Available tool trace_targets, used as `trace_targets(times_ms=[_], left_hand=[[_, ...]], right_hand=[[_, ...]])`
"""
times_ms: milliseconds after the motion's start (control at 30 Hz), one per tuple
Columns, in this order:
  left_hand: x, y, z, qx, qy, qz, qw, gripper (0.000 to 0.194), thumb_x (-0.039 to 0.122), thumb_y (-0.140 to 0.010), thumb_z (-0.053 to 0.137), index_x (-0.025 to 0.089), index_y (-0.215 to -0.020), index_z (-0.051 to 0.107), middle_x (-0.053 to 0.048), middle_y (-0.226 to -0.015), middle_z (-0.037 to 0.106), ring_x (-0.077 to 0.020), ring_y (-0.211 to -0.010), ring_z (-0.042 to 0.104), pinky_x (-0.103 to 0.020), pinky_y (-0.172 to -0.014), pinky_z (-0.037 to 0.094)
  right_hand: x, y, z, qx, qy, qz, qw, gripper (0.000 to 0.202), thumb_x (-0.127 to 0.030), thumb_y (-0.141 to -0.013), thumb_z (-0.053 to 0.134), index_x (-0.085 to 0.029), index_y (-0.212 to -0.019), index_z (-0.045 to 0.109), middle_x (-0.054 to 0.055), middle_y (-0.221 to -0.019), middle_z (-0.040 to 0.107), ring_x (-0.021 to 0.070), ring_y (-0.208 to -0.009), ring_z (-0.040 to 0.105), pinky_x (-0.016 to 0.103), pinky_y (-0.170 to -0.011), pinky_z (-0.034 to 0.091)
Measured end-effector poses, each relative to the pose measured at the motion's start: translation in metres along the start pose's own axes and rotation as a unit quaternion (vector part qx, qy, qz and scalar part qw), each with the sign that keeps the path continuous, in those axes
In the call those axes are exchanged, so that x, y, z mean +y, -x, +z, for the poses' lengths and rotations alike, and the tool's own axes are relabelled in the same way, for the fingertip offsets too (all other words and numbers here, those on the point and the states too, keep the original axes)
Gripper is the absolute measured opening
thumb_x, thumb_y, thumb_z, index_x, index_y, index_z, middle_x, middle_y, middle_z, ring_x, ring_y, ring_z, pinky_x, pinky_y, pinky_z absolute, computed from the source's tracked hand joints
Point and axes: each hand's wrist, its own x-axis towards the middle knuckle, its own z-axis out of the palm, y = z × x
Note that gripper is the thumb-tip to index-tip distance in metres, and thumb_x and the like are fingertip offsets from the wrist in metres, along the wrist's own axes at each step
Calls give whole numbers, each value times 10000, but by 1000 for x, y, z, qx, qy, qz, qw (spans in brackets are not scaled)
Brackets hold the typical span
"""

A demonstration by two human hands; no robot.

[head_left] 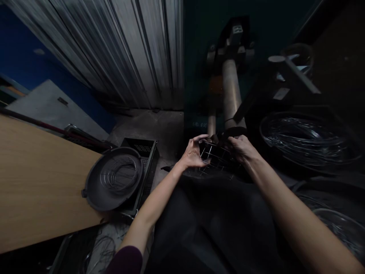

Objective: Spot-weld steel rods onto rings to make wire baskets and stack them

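Note:
A dark wire grid (212,156), curved like a small basket, sits in front of me above my dark-clothed lap. My left hand (195,153) curls round its left side, with the thumb below and the fingers over the top. At the grid's upper right, my right hand (241,148) is closed, its fingertips pinched together just under a thick metal cylinder (231,89) of a machine. What those fingers pinch is too dark to make out. A thinner metal rod (211,123) comes down behind the left fingertips.
At right, a dark round tub (265,131) holds loops of shiny wire (302,137). To my left, a grey basin (95,190) with wire rings (119,175) rests on a black crate (152,156). A wooden board (42,182) stands beside it; corrugated metal (148,49) rises behind.

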Motion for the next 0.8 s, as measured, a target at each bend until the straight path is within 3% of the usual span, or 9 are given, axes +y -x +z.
trace_targets(times_ms=[167,333,567,667,800], left_hand=[[2,-6,-4,-14,-24,2,1000,909,261,-558,748,209,-1326,264,-84,-1158,534,-231,-1011,588,-424,-917,463],[-4,-5,-2,-39,9,-11,999,888,261,-607,745,232,-1336,239,-56,-1054,560,-195,-917,591,-377,-833,475],[-11,-2,-2,-29,-26,9,999,889,269,-635,694,208,-1371,198,-27,-971,542,-187,-910,545,-392,-880,417],[-13,3,-2,-24,-22,10,999,905,241,-614,696,203,-1367,194,-38,-1000,541,-199,-938,538,-412,-912,405],[-17,9,-1,-9,-9,-6,1000,912,252,-581,720,196,-1334,208,-52,-1018,496,-238,-1017,519,-464,-982,385]], right_hand=[[5,-9,0,-12,-13,-22,1000,446,-357,-486,853,-190,-647,471,-62,-493,457,60,-398,423,171,-360,331],[11,-11,-1,-13,-21,-37,999,415,-324,-579,833,-189,-659,448,-99,-469,372,25,-375,326,148,-358,297],[-4,-19,-9,96,-134,-10,986,260,-295,-820,633,-188,-682,440,-85,-510,407,24,-365,304,136,-356,295],[-5,-17,-9,62,-92,-15,994,289,-328,-738,719,-180,-664,482,-60,-514,441,41,-391,369,148,-351,303],[-2,-8,-3,28,-45,-25,998,379,-325,-555,822,-182,-629,479,-69,-453,415,38,-366,331,157,-325,235]])
